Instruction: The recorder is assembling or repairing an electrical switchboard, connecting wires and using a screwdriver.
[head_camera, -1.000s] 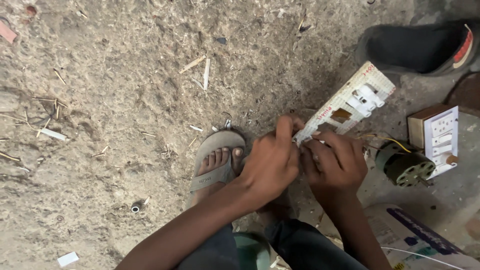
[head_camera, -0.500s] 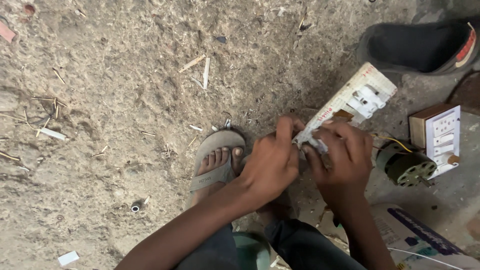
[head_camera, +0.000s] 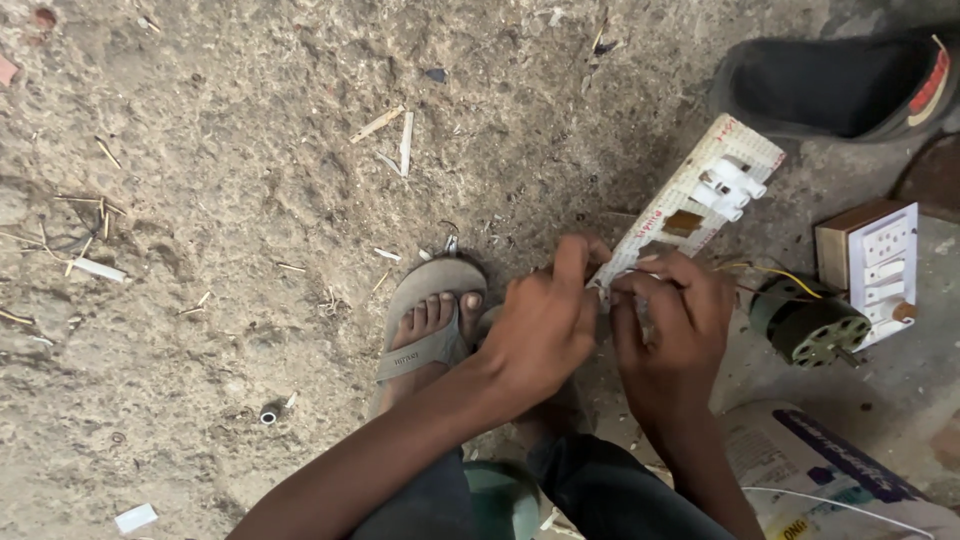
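Note:
A long white switchboard panel (head_camera: 695, 195) with white switches lies slanted on the dirt ground. My left hand (head_camera: 545, 325) grips its near end, fingers curled around the edge. My right hand (head_camera: 670, 320) presses against the same end from the right, holding a small thin tool whose tip is hidden by my fingers. Thin red and yellow wires (head_camera: 770, 272) run from under my right hand toward a small round motor (head_camera: 810, 325). My foot in a grey sandal (head_camera: 430, 325) rests just left of my hands.
A wooden box with a white switch plate (head_camera: 875, 265) stands right of the motor. A black shoe (head_camera: 840, 85) lies at top right. A printed sack (head_camera: 830, 480) lies at bottom right. Straw bits and a small metal ring (head_camera: 268, 414) scatter the ground.
Both hands stay at the panel's near end; my right hand has shifted slightly and the view has drifted a little.

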